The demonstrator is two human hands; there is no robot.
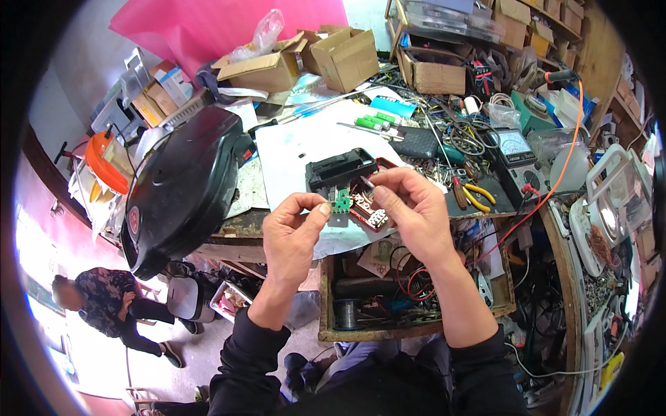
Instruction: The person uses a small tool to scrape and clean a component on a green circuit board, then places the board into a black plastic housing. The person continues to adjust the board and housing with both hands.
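Note:
Above the front edge of the bench, my left hand (297, 225) pinches a small green circuit board (340, 201) between thumb and fingertips. Close to it on the right, my right hand (414, 211) is closed, thumb against forefinger, on a thin light-coloured piece (367, 182) too small to name. Just under the board lies a dark red casing (363, 222) bearing white button-like parts (375, 217). Behind both hands sits an open black plastic shell (340, 169), resting on white paper (283, 149). My fingers partly cover the red casing.
A large black case-like thing (184, 184) stands at the left. Screwdrivers (458, 191), yellow-handled pliers (479, 197), green batteries (374, 121) and an analog meter (514, 147) crowd the right. Below, an open drawer (416, 328) holds wires and a solder spool (345, 314). A person (114, 301) sits lower left.

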